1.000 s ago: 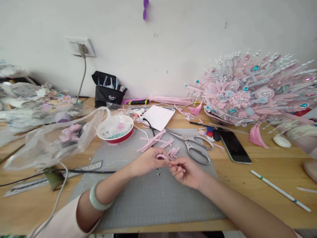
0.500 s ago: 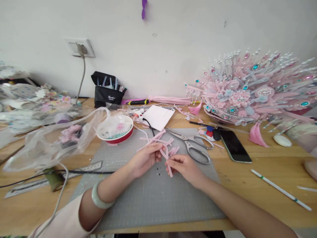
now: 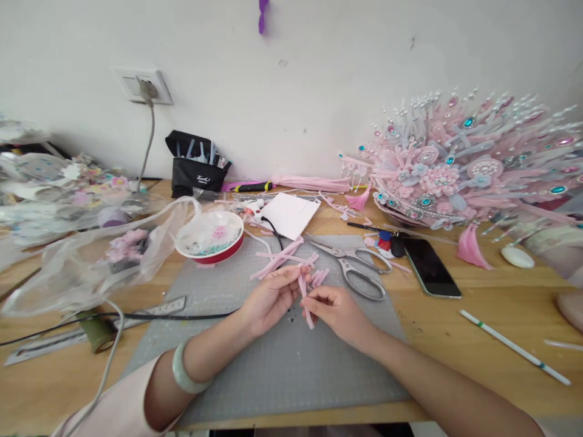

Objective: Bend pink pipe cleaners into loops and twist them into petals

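Observation:
A pink fuzzy pipe cleaner [image 3: 303,283], bent into a narrow loop with its ends pointing down toward me, is held between both hands above the grey cutting mat [image 3: 282,376]. My left hand [image 3: 272,298] pinches its upper end between thumb and fingers. Lower down, the thumb and forefinger of my right hand [image 3: 334,309] close on it. Just beyond my hands lie several cut pink pipe cleaner strips [image 3: 280,257] and some short pieces [image 3: 320,277]. Large scissors [image 3: 348,265] rest on the mat beyond my right hand, blades partly apart.
To the left stand a red-rimmed bowl of beads [image 3: 237,246] and a clear plastic bag [image 3: 59,285]. A white pad [image 3: 291,213] lies behind. On the right are a phone [image 3: 430,267], a white-and-green stick [image 3: 514,346] and a large pink beaded headdress [image 3: 450,170].
The forked pink pipe cleaner has been drawn together into a narrower shape. Both hands stay pinched on it, with the left moved slightly. The scissors and loose strips lie as before.

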Available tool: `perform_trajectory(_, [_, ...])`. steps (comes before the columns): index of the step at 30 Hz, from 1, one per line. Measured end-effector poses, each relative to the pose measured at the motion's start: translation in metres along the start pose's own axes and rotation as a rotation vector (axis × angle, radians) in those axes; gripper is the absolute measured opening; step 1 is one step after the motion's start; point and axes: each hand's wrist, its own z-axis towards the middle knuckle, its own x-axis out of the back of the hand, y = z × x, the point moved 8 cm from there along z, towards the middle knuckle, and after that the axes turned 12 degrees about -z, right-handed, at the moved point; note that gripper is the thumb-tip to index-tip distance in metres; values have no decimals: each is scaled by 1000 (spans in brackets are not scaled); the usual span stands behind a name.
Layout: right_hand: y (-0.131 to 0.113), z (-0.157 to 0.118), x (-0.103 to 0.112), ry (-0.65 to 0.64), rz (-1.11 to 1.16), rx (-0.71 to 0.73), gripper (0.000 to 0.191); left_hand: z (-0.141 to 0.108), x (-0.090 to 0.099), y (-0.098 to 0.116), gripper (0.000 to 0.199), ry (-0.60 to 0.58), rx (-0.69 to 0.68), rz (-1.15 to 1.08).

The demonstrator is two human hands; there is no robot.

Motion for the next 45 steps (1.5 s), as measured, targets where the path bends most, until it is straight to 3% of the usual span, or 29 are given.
perform_trajectory(5, [1, 0, -3, -8, 47, -16, 24, -1, 1, 3, 9, 25, -58, 34])
perform_trajectory(9, [7, 1, -3, -5, 166, -59, 25, -1, -3, 5, 14, -30, -69, 90])
perform_trajectory(17, [12, 3, 0, 18, 340, -120, 28, -1, -13, 6, 14, -108, -110, 483])
perform_trajectory(23, [10, 5, 6, 8, 234, -117, 26, -2, -13, 10, 17, -87, -120, 632])
perform_trajectory(29, [-2, 4, 35, 192, 26, -70, 19, 0, -9, 15, 17, -50, -135, 768])
perform_trajectory(35, [2, 4, 25, 45, 149, -109, 21, -3, -17, 4, 20, -154, -95, 912])
perform_trajectory(40, [3, 4, 24, 59, 178, -122, 19, -4, -16, 5, 22, -131, -129, 965])
perform_trajectory(45, [2, 3, 24, -15, 137, -136, 15, -4, -15, 9, 18, -113, -173, 1000])
